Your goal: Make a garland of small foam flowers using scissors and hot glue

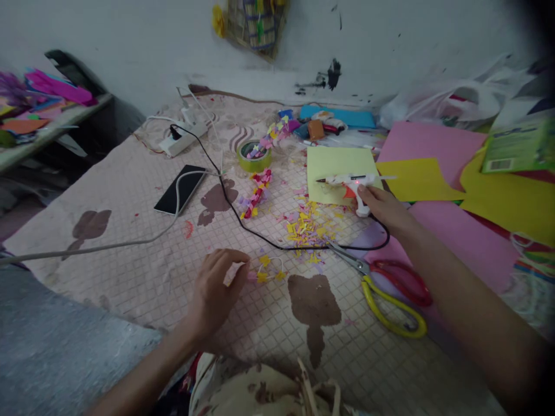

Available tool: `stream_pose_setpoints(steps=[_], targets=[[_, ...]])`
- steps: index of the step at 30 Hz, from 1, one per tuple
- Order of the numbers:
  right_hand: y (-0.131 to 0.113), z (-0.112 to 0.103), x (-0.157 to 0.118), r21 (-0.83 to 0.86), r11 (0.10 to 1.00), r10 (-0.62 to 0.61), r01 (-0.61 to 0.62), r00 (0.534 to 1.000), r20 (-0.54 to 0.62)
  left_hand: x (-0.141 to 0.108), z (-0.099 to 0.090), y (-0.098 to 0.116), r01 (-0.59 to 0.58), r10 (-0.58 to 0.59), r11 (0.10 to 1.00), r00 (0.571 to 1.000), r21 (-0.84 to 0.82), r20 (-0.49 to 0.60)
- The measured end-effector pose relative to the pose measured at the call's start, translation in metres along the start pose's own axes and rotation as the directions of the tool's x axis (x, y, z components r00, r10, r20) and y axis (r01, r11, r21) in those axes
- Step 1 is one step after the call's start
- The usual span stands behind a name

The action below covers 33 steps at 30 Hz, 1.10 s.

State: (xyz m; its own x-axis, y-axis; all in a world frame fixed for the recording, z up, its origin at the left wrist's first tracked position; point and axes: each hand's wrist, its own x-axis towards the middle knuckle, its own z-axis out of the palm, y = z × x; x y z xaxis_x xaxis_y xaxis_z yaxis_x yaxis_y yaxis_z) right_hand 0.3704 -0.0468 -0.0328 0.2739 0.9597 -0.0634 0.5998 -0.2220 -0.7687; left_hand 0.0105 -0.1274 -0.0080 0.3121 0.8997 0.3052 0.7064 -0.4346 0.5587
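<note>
My left hand (pixel 219 286) is closed in a pinch at the end of a thin white looped strand (pixel 277 263) that carries small yellow and pink paper flowers (pixel 262 277). Fingers of my right hand (pixel 381 205) close on the handle of a white glue gun (pixel 359 199) with an orange trigger and a small red light. The gun's dark nozzle points left, above a pale yellow sheet (pixel 318 159). Whether it rests on the sheet, I cannot tell. Below it lies a heap of yellow and purple paper scraps (pixel 303 225). Scissors (pixel 362 267) with red and yellow handles lie under my right forearm.
A black cord (pixel 238 219) crosses the table to a white power strip (pixel 184 138). A phone (pixel 180 189) with a grey cable lies left. Pink-and-yellow flower strips (pixel 258 193) and a tape roll (pixel 254 162) stand mid-table. Coloured sheets (pixel 427 144) cover the right side.
</note>
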Motion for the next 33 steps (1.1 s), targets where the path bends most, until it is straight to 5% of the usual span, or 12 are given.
stream_pose_setpoints(steps=[7, 12, 15, 17, 19, 25, 33], targets=[[-0.008, -0.022, 0.0, -0.257, 0.966, 0.015, -0.026, 0.999, -0.045, 0.008, -0.009, -0.018, 0.043, -0.023, 0.996, 0.971, -0.078, 0.236], [-0.034, -0.02, -0.038, -0.301, 0.945, -0.188, 0.126, 0.964, -0.188, -0.003, -0.006, -0.021, 0.038, 0.003, 0.993, 0.937, -0.11, 0.348], [-0.062, 0.008, -0.081, -0.222, 0.936, -0.29, 0.273, 0.956, -0.045, -0.007, -0.004, -0.019, 0.016, 0.012, 0.997, 0.938, -0.077, 0.347], [-0.078, 0.034, -0.106, -0.057, 0.895, -0.42, 0.442, 0.879, 0.224, -0.008, -0.002, -0.018, 0.0, 0.015, 0.999, 0.943, -0.043, 0.333], [-0.089, 0.06, -0.122, -0.028, 0.869, -0.455, 0.494, 0.821, 0.344, -0.01, 0.0, -0.018, -0.018, 0.024, 1.0, 0.947, -0.021, 0.321], [-0.097, 0.101, -0.129, -0.404, 0.786, -0.339, 0.468, 0.872, 0.352, -0.013, 0.002, -0.018, -0.014, 0.016, 1.0, 0.945, -0.009, 0.327], [-0.106, 0.1, -0.128, -0.416, 0.76, -0.354, 0.498, 0.856, 0.377, -0.02, -0.005, -0.014, 0.021, -0.006, 0.999, 0.944, -0.042, 0.328]])
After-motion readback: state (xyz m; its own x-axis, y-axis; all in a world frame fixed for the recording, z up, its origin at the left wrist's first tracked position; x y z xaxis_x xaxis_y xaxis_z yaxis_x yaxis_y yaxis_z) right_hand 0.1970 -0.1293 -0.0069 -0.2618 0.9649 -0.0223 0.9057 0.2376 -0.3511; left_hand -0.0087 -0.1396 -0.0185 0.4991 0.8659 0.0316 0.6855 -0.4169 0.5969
